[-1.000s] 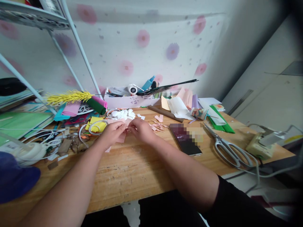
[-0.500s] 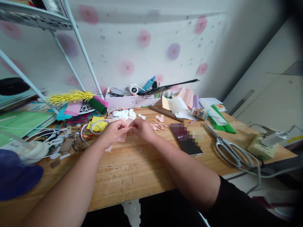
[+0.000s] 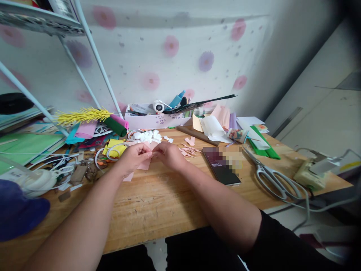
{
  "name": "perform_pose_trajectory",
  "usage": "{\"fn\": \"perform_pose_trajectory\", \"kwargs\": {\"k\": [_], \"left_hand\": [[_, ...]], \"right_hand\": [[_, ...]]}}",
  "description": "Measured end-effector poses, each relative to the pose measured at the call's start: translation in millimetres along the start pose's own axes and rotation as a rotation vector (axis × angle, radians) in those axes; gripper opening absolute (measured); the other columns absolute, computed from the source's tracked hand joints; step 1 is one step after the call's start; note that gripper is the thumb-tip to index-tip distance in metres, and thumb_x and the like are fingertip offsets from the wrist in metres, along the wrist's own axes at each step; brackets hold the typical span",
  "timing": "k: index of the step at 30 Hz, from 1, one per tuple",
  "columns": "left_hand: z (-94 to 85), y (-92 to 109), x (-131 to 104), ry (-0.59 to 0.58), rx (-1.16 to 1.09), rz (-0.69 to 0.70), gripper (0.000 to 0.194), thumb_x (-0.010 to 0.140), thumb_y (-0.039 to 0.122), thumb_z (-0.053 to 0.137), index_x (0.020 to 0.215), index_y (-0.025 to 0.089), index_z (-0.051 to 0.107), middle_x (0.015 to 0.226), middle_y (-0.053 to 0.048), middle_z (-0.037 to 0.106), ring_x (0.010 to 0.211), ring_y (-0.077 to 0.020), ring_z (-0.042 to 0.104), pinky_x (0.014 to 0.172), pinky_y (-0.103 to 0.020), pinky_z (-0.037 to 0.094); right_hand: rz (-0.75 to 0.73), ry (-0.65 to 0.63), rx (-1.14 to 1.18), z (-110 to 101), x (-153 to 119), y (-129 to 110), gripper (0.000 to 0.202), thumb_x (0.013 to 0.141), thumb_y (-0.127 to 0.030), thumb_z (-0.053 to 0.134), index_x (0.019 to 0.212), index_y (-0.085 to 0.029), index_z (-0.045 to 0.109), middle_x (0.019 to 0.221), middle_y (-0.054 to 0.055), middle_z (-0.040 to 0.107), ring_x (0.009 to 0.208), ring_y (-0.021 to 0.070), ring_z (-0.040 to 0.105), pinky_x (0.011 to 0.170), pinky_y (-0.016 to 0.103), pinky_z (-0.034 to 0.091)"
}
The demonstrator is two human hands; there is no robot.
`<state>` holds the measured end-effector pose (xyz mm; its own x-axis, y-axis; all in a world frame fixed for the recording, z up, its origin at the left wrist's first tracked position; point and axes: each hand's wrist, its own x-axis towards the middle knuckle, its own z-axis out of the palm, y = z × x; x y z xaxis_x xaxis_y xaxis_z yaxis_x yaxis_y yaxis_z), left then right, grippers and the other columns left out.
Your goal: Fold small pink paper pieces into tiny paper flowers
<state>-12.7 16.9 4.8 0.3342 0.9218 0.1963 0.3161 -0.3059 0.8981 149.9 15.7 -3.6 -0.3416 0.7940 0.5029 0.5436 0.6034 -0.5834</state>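
Observation:
My left hand [image 3: 134,159] and my right hand [image 3: 169,155] meet fingertip to fingertip above the wooden desk. Both are closed in a pinch, and whatever lies between the fingers is too small and too covered to name. Below and behind them are pale pink paper pieces [image 3: 144,165], partly hidden by my left hand. White crumpled paper petals [image 3: 146,136] lie just beyond the fingers. To the right of my right hand sits a small heap of pink twisted paper strips [image 3: 189,151].
A phone [image 3: 225,171] and large scissors [image 3: 272,177] lie on the right. At the left are cables [image 3: 60,165], a yellow paper roll [image 3: 115,149] and a yellow bristly stem [image 3: 84,115]. Along the wall stands a white box [image 3: 155,121] of tools. A brown roll [image 3: 197,134] lies behind the strips.
My left fingers have shifted very slightly, with the thumb and forefinger a little more arched. Both hands stay pinched together in the same place, and the view has moved marginally.

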Motion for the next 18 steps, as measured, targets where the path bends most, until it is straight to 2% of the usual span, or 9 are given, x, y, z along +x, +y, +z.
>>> {"fn": "perform_pose_trajectory", "kwargs": {"k": [4, 10, 13, 18], "left_hand": [[1.3, 1.7, -0.5, 0.040, 0.049, 0.023, 0.020, 0.066, 0.034, 0.058, 0.072, 0.015, 0.053, 0.067, 0.000, 0.055, 0.061, -0.0113, 0.049, 0.055, -0.022, 0.037], [-0.7, 4.3, -1.7, -0.092, 0.030, 0.003, 0.028, 0.074, 0.040, 0.046, 0.074, 0.015, 0.057, 0.075, -0.003, 0.059, 0.073, -0.0156, 0.053, 0.066, -0.026, 0.040], [-1.4, 1.7, -1.0, -0.094, 0.029, -0.029, 0.028, 0.074, 0.039, 0.046, 0.067, 0.015, 0.057, 0.067, -0.001, 0.058, 0.066, -0.0142, 0.052, 0.062, -0.025, 0.040], [-1.4, -0.2, 0.2, -0.044, 0.038, -0.012, 0.017, 0.070, 0.030, 0.053, 0.062, 0.015, 0.051, 0.060, 0.003, 0.050, 0.056, -0.0097, 0.044, 0.051, -0.020, 0.034]], "right_hand": [[0.144, -0.051, 0.151, 2.6, 1.7, 3.8, 0.011, 0.073, -0.024, 0.054, 0.074, -0.015, 0.059, 0.064, -0.001, 0.058, 0.058, 0.0078, 0.049, 0.053, 0.017, 0.034], [-0.037, 0.021, 0.006, 0.9, -0.4, 0.0, 0.006, 0.072, -0.018, 0.054, 0.071, -0.015, 0.059, 0.070, 0.001, 0.057, 0.067, 0.0102, 0.049, 0.062, 0.020, 0.036], [-0.092, 0.025, -0.045, -0.1, -1.6, -3.0, 0.007, 0.073, -0.017, 0.053, 0.073, -0.015, 0.060, 0.072, 0.002, 0.057, 0.072, 0.0119, 0.049, 0.067, 0.022, 0.036], [-0.094, 0.008, -0.068, -0.9, -1.7, -3.6, 0.010, 0.073, -0.015, 0.052, 0.076, -0.017, 0.062, 0.074, 0.002, 0.058, 0.073, 0.0122, 0.050, 0.067, 0.021, 0.036]]}}
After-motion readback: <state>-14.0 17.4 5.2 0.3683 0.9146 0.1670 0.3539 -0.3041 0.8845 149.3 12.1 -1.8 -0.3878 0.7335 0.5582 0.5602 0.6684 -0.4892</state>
